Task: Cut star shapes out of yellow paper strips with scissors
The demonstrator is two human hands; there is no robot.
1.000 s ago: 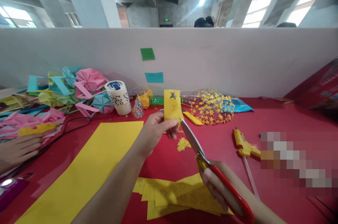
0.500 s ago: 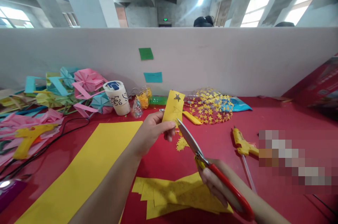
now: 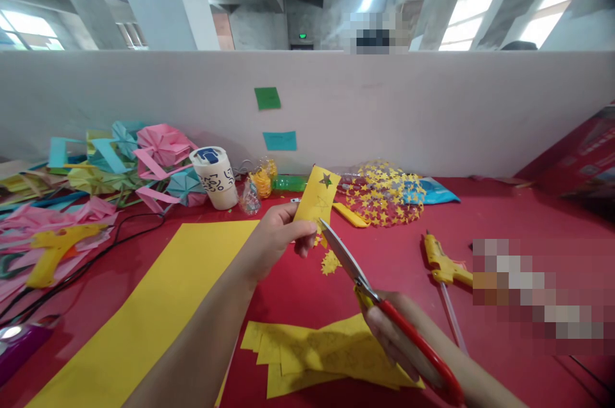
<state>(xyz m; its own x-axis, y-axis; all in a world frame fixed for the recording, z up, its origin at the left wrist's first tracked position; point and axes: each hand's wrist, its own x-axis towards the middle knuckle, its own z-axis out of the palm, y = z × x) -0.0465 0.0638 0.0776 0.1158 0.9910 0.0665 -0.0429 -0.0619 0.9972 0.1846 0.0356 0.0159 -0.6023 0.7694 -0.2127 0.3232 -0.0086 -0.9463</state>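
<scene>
A yellow paper strip is pinched between the thumb and fingers of my left hand. Near its top is a star-shaped hole, with a drawn star outline below. My right hand grips a pair of scissors with red and yellow handles. Their blades point up and left, with the tips at the strip's lower edge beside my left thumb. Cut-out yellow stars lie in a small heap on the table behind the blades. Below my hands is a stack of yellow paper strips, partly covered by my right hand.
A large yellow sheet lies at left, beside a yellow glue gun and folded paper flowers. Toward the back stand a white cup and a spread of yellow stars. Another glue gun lies at right.
The strip in my left hand has tilted slightly to the right at its top. The scissor tips have shifted a little to the left.
</scene>
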